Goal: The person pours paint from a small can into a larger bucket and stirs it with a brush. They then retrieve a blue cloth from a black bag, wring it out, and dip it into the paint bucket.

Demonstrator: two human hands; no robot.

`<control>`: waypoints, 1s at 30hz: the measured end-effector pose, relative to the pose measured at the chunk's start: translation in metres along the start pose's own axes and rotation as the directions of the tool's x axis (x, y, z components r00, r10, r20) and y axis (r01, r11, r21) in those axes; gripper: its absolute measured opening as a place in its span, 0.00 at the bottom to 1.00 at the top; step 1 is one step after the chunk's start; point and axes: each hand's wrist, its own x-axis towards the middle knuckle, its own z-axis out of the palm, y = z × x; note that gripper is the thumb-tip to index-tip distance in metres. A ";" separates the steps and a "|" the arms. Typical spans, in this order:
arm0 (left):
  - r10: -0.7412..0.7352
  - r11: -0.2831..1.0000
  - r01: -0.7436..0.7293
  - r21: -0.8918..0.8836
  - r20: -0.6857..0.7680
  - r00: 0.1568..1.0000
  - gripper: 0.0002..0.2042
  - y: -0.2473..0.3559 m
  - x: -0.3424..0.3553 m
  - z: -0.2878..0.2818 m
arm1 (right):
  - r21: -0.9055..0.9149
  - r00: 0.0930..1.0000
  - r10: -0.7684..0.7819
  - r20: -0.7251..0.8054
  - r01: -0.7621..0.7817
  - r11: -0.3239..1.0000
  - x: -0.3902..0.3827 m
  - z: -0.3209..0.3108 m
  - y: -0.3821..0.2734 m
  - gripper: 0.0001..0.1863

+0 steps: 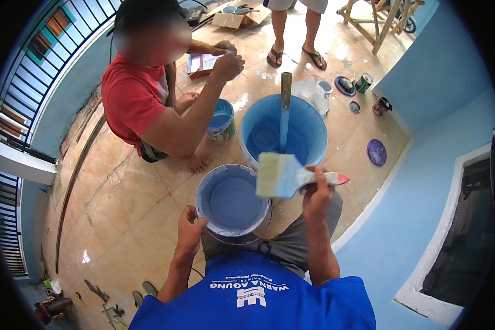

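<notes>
My right hand (pixel 317 199) is closed around the handle of a wide paintbrush (pixel 289 177), held level above the floor. Its pale bristles point left and its red-tipped handle points right. A paint bucket (pixel 202 187) with grey-blue paint inside stands between my knees, its wire handle hanging toward me. At its left rim, my left hand (pixel 189 228) grips with bent fingers. Just beyond, a bigger light-blue bucket (pixel 320 127) holds blue paint, and a paint-coated stick (pixel 285 102) stands in it. The brush overlaps the near edge of this big bucket in the picture.
A co-worker in a red shirt (pixel 129 104) squats at left, hands raised, beside a small paint can (pixel 221 129). Another person's feet in sandals (pixel 315 58) stand ahead. Lids and tins (pixel 363 82) lie on the tiles near the blue wall (pixel 445 148) at right.
</notes>
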 end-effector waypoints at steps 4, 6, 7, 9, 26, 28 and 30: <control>0.035 0.999 -0.035 0.014 0.032 0.999 0.11 0.008 0.015 -0.007 | -0.427 0.956 -0.267 0.119 0.292 0.856 0.064 -0.004 -0.002 0.12; 0.037 0.999 -0.038 0.020 0.061 0.997 0.11 0.006 0.020 -0.013 | -0.686 0.949 -0.287 0.134 0.298 0.664 0.088 -0.003 0.015 0.14; 0.057 0.998 -0.058 0.006 0.068 0.996 0.11 0.003 0.021 -0.017 | -0.767 0.905 -0.350 0.242 0.400 0.502 0.095 -0.004 0.023 0.13; 0.117 0.993 -0.114 -0.036 0.082 0.990 0.11 -0.001 0.024 -0.026 | -0.875 0.870 -0.344 0.353 0.437 0.210 0.102 -0.004 0.037 0.13; 0.072 0.996 -0.074 -0.050 -0.036 0.997 0.11 -0.016 0.007 -0.019 | -0.804 0.797 -0.360 0.485 0.568 0.173 0.119 -0.006 0.064 0.12; 0.066 0.994 -0.071 -0.080 -0.066 0.996 0.10 -0.019 -0.004 -0.017 | -0.801 0.794 -0.161 0.586 0.598 0.032 0.121 -0.012 0.067 0.13; 0.065 0.991 -0.074 -0.115 -0.083 0.994 0.10 -0.017 -0.007 -0.013 | -0.794 0.791 -0.128 0.599 0.607 0.034 0.128 -0.014 0.066 0.14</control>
